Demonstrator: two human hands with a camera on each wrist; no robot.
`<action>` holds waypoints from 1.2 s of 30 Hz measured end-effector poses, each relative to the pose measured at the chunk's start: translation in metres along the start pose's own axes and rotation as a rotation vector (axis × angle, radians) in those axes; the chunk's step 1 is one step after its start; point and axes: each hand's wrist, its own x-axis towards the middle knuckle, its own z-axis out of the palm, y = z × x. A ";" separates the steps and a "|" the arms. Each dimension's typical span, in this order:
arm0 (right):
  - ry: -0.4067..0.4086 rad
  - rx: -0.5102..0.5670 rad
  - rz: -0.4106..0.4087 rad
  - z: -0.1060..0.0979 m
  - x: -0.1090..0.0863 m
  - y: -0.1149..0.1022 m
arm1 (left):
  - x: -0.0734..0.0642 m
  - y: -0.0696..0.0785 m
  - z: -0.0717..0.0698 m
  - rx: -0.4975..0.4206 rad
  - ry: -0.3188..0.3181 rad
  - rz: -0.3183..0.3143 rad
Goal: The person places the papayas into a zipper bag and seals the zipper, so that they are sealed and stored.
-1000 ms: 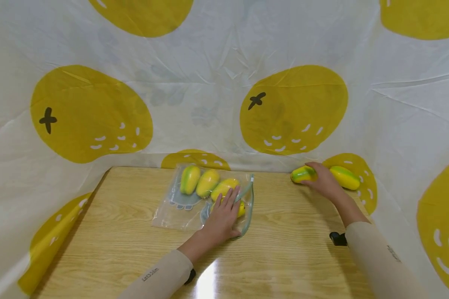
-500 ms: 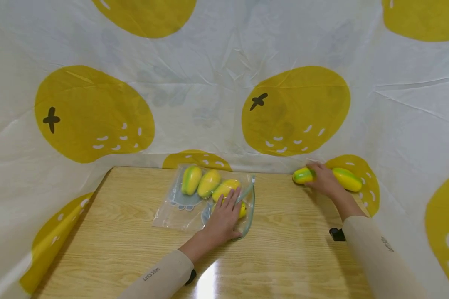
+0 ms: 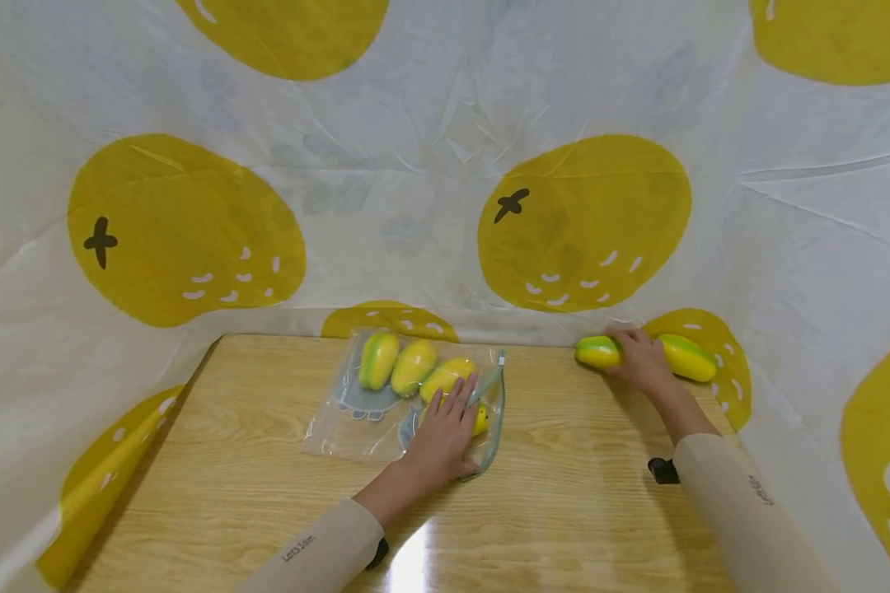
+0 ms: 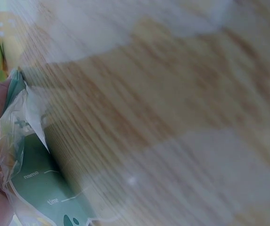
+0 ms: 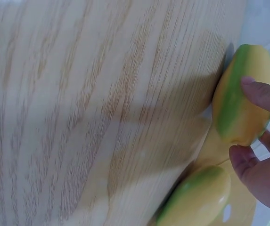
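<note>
A clear zip bag (image 3: 341, 436) with blue-grey printing and a green zip edge lies on the wooden table, with several yellow-green mangoes (image 3: 377, 361) in it. My left hand (image 3: 439, 436) rests on the bag's right part with fingers stretched over the lowest mango (image 3: 480, 418); the thumb is by the zip edge. At the table's back right, my right hand (image 3: 640, 361) holds another mango (image 3: 595, 352). In the right wrist view, its thumb lies on that mango (image 5: 231, 108) and the fingertips touch its lower end. One more mango (image 3: 687, 358) lies just right of this hand.
A white cloth (image 3: 400, 214) printed with big yellow fruits hangs behind the table (image 3: 267, 511) and along both sides. Black straps (image 3: 663, 470) show at both wrists.
My right hand has shifted very slightly on its mango, which stays at the back right of the table. My left hand and the bag look unmoved.
</note>
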 end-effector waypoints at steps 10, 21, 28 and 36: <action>0.010 0.041 0.035 0.015 0.002 0.001 | 0.000 0.000 -0.002 0.004 -0.019 -0.013; 0.030 0.220 0.055 0.014 -0.007 -0.010 | 0.002 0.000 -0.002 -0.011 -0.008 -0.011; 0.038 0.224 0.026 0.012 -0.013 -0.016 | 0.002 0.000 -0.002 -0.001 0.012 -0.002; 0.036 0.215 -0.011 0.007 -0.030 -0.031 | 0.001 -0.002 0.000 -0.006 0.017 0.002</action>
